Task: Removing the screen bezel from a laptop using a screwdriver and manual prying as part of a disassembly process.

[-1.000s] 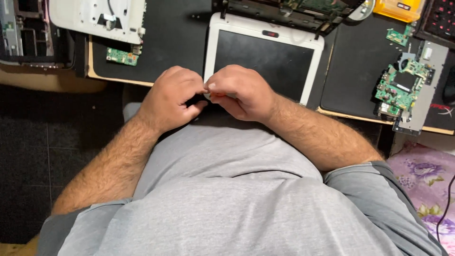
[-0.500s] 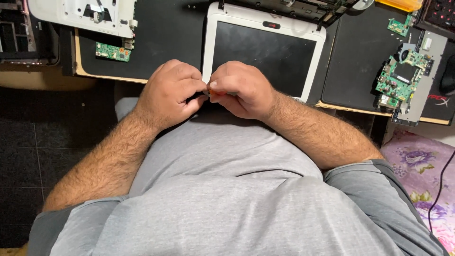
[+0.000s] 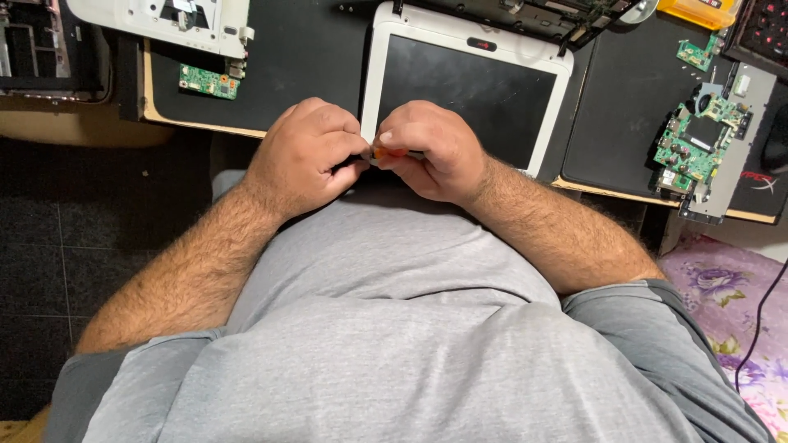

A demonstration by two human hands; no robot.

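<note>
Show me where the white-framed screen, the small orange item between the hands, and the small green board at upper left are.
white-framed screen [image 3: 468, 94]: head view, dark glass.
small orange item [image 3: 386, 152]: head view, visible tip.
small green board [image 3: 208, 81]: head view, middle.

an electronics repair bench: black work mats [image 3: 312, 66] cover the desk, with a white-framed laptop screen [image 3: 468, 90] at top centre, bare green circuit boards [image 3: 694, 143] at right, and an opened white casing [image 3: 156, 16] upper left.

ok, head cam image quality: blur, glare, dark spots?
Head view: sharp overall, both hands in focus; soft even light, no glare on the dark laptop screen; floor at left falls into shadow; the small orange thing pinched between them is too hidden to identify.
</note>
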